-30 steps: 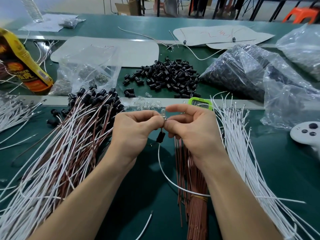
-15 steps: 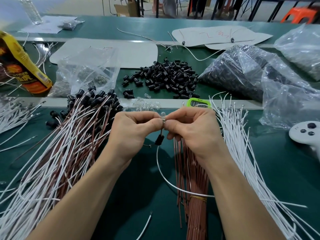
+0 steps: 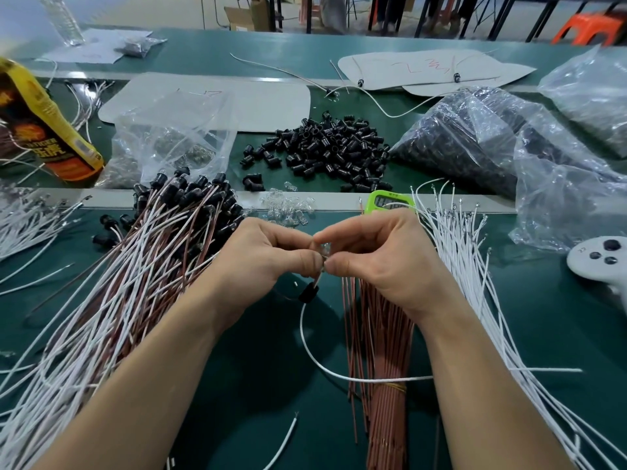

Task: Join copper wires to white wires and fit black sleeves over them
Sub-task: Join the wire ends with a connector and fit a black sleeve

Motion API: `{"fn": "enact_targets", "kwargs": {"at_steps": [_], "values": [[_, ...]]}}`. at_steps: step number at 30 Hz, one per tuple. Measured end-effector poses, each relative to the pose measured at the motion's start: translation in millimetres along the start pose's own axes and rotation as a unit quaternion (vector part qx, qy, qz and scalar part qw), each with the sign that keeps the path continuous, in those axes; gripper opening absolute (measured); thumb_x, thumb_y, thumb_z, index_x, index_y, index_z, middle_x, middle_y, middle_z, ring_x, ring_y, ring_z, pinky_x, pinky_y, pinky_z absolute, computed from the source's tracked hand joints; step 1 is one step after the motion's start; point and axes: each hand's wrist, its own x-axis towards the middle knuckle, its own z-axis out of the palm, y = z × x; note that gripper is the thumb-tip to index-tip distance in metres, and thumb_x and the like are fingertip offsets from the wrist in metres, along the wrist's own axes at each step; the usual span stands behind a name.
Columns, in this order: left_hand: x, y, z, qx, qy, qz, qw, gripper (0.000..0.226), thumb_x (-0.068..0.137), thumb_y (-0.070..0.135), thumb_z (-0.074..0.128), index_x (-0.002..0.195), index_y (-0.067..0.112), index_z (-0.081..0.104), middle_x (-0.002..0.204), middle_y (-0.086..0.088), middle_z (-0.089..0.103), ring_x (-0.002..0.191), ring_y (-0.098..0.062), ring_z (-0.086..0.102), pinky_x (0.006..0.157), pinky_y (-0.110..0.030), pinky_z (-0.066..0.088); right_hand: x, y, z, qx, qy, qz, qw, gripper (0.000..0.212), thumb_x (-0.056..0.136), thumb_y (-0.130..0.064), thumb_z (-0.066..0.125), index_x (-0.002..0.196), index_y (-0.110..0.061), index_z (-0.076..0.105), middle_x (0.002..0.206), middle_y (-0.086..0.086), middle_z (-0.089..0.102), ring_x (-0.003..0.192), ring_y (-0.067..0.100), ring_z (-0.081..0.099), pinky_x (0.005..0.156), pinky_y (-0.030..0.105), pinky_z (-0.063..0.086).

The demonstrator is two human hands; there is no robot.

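My left hand (image 3: 264, 259) and my right hand (image 3: 380, 259) meet at the centre, fingertips pinched together on the joined ends of a copper wire and a white wire (image 3: 305, 337). A small clear bulb shows between the fingertips. A black sleeve (image 3: 308, 294) hangs on the wires just below my fingers. The white wire loops down and to the right over a bundle of copper wires (image 3: 383, 385). Loose white wires (image 3: 475, 283) fan out on the right. A pile of finished wires with sleeves (image 3: 135, 259) lies on the left. Loose black sleeves (image 3: 325, 147) are heaped beyond my hands.
Clear bulbs (image 3: 288, 205) and a green timer (image 3: 390, 201) lie just past my hands. Plastic bags (image 3: 492, 140) sit at the right and back left (image 3: 169, 144). A yellow bottle (image 3: 44, 130) is far left, a white controller (image 3: 604, 262) at the right edge.
My hands have stayed together at the centre with only small finger movement. The black sleeve still hangs just below the fingertips.
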Motion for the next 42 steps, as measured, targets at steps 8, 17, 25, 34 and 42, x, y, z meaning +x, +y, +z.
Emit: {"fn": "enact_targets", "kwargs": {"at_steps": [8, 17, 25, 34, 42], "values": [[0, -1, 3, -0.043, -0.026, -0.031, 0.998, 0.011, 0.077, 0.019, 0.074, 0.080, 0.011, 0.081, 0.080, -0.012, 0.076, 0.078, -0.017, 0.066, 0.079, -0.027, 0.051, -1, 2, -1, 0.011, 0.007, -0.031, 0.999, 0.036, 0.074, 0.009, 0.081, 0.096, -0.019, 0.083, 0.077, 0.006, 0.078, 0.068, 0.020, 0.077, 0.067, 0.024, 0.059], [-3, 3, 5, -0.126, -0.007, -0.068, 0.990, 0.019, 0.073, 0.020, 0.074, 0.084, 0.005, 0.078, 0.075, -0.015, 0.073, 0.068, -0.021, 0.066, 0.079, -0.041, 0.046, -1, -2, 3, 0.008, 0.048, -0.060, 0.997, 0.029, 0.074, 0.008, 0.085, 0.093, -0.014, 0.082, 0.080, -0.002, 0.080, 0.074, 0.015, 0.078, 0.072, 0.021, 0.059], [-3, 1, 7, -0.141, 0.011, -0.055, 0.988, 0.014, 0.071, 0.023, 0.075, 0.079, 0.013, 0.082, 0.072, -0.012, 0.073, 0.066, -0.018, 0.068, 0.069, -0.030, 0.054, -2, -4, 3, -0.015, 0.068, -0.053, 0.996, 0.026, 0.075, 0.005, 0.086, 0.091, -0.016, 0.082, 0.081, -0.003, 0.080, 0.076, 0.014, 0.078, 0.071, 0.021, 0.060], [-3, 1, 13, -0.068, 0.090, 0.005, 0.994, 0.018, 0.073, 0.000, 0.087, 0.086, 0.010, 0.082, 0.080, -0.012, 0.079, 0.069, -0.020, 0.074, 0.066, -0.026, 0.059, 1, 3, 3, -0.007, 0.117, -0.059, 0.991, 0.025, 0.076, 0.003, 0.086, 0.089, -0.018, 0.082, 0.079, -0.002, 0.080, 0.072, 0.014, 0.077, 0.069, 0.023, 0.059], [-5, 2, 28, -0.014, 0.178, 0.044, 0.983, 0.021, 0.075, 0.002, 0.084, 0.079, 0.023, 0.082, 0.067, 0.000, 0.077, 0.056, -0.012, 0.069, 0.050, -0.025, 0.054, 4, 4, 2, 0.033, 0.095, -0.031, 0.994, 0.026, 0.082, 0.004, 0.078, 0.086, -0.021, 0.084, 0.071, 0.006, 0.078, 0.062, 0.020, 0.074, 0.058, 0.022, 0.054]]}}
